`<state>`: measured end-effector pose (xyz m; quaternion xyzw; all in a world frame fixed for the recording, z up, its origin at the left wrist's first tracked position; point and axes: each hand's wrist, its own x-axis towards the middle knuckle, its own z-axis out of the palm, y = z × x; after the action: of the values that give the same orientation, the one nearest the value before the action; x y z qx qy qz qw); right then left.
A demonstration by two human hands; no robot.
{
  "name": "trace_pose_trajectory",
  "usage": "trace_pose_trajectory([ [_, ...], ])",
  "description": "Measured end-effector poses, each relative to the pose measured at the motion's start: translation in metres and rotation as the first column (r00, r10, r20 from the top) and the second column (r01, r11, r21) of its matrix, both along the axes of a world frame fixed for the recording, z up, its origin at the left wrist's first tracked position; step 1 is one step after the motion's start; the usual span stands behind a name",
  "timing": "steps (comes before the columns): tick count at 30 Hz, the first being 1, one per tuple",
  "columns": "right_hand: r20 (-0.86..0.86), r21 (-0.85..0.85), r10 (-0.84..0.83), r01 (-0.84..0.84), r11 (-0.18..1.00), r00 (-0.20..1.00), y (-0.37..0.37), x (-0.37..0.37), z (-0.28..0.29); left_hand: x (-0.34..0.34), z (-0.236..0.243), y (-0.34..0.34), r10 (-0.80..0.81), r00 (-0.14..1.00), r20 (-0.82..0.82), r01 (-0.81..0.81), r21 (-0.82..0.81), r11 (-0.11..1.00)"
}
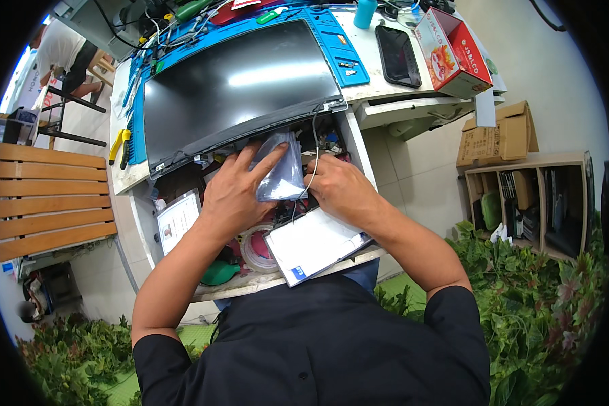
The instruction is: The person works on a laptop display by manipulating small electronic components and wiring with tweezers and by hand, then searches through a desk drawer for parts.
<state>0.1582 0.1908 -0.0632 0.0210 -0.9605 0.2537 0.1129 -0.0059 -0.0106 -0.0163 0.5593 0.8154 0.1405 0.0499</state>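
Both of my hands reach into an open white drawer [141,227] under the desk edge. My left hand [235,189] is closed around the left side of some clear plastic sleeves [285,177], its index finger lying across them and the thumb at their lower edge. My right hand [342,189] is beside the sleeves, its fingers curled and partly hidden in the drawer; what they hold cannot be made out. A thin pale cable [316,145] hangs from the laptop screen panel [240,81] and runs past the right fingertips. A white flat card or booklet [314,247] rests near the right wrist.
The screen panel overhangs the drawer from a blue work mat [345,51]. Yellow-handled pliers [118,145], a black phone [397,55] and a red-and-white box [453,57] lie around it. Inside the drawer are a clear tape roll [256,250] and a green object [218,272].
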Motion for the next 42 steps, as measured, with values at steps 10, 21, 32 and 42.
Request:
trace_pose_trajectory([
  [10,0.023,-0.024,-0.021,0.021,0.999,1.000,-0.002,0.001,0.004,-0.026,0.008,-0.036,-0.021,0.871,0.491,-0.087,0.196,0.977],
  [21,0.011,0.021,-0.005,0.005,1.000,1.000,-0.003,-0.003,0.006,-0.045,-0.006,-0.089,-0.214,0.624,0.751,-0.052,0.313,0.948],
  [32,-0.082,0.113,0.083,-0.074,0.991,0.993,0.000,-0.007,0.001,-0.025,0.020,-0.078,-0.013,0.965,0.260,-0.026,0.148,0.989],
  [42,-0.059,0.105,0.195,-0.189,0.976,0.979,0.002,-0.004,0.002,-0.022,0.003,-0.049,0.024,0.999,0.040,-0.017,-0.178,0.984],
])
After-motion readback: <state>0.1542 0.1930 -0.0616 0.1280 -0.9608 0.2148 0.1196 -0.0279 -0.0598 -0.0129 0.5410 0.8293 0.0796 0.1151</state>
